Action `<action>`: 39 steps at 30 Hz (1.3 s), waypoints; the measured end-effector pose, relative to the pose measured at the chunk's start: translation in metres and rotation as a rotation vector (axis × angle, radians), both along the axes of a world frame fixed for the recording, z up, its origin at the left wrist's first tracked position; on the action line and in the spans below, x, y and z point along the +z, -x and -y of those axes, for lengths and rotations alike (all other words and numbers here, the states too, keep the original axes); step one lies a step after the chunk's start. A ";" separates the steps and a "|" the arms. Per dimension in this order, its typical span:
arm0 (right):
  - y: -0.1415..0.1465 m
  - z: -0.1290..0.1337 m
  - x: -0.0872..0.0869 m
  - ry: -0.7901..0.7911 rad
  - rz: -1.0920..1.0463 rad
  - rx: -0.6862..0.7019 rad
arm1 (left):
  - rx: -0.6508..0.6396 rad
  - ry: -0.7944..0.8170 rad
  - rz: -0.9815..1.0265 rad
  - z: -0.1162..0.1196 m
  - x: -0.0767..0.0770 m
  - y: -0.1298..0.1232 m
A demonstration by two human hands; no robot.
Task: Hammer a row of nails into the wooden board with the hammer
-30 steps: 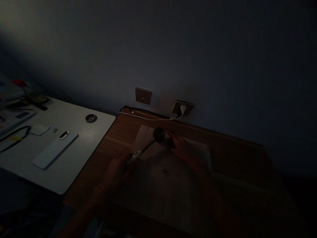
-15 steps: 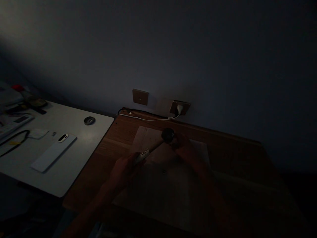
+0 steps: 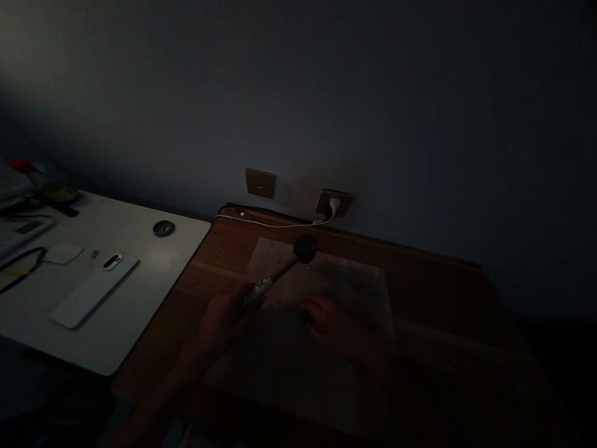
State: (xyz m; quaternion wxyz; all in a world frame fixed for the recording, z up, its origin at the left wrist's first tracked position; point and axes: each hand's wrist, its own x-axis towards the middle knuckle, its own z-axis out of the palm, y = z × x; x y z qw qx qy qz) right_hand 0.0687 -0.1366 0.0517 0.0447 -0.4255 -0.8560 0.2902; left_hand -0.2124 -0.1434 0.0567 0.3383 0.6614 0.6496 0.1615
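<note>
In the dim light my left hand (image 3: pixel 226 314) is closed around the pale grip of a mallet-like tool (image 3: pixel 282 269). The tool slants up to the right, and its dark round head (image 3: pixel 305 248) is raised over a pale sheet (image 3: pixel 280 348). A tiny bright spot shows just below the head; I cannot tell what it is. My right hand (image 3: pixel 329 320) is low over the sheet, apart from the tool. Its fingers are curled together where a small shiny piece lay before, and what they hold is hidden.
Beneath the sheet is a wooden table (image 3: pixel 200 274). A white table (image 3: pixel 135 267) adjoins it on the left, bearing a phone (image 3: pixel 91 295), a roll of tape (image 3: pixel 163 228) and a red-capped bottle (image 3: pixel 44 180). A white cable (image 3: pixel 275 226) runs along the back edge to a wall socket (image 3: pixel 342 202).
My right hand has left the tool's head and come down toward me onto the sheet, over the small shiny piece. My left hand still holds the tool; the view has shifted slightly.
</note>
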 end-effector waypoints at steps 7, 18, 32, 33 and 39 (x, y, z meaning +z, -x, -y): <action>0.012 -0.014 0.006 0.119 0.040 -0.002 | 0.023 0.063 -0.051 0.007 -0.002 0.020; -0.006 -0.076 -0.004 -0.013 -0.171 -0.153 | 0.082 0.011 0.010 0.012 -0.006 0.034; 0.014 -0.109 -0.032 -0.256 -0.122 -0.275 | 0.117 -0.007 0.083 0.016 -0.005 0.035; 0.013 -0.109 -0.031 -0.260 -0.122 -0.270 | 0.117 -0.008 0.079 0.016 -0.005 0.035; 0.010 -0.107 -0.033 -0.275 -0.124 -0.244 | 0.117 0.015 0.060 0.015 -0.007 0.033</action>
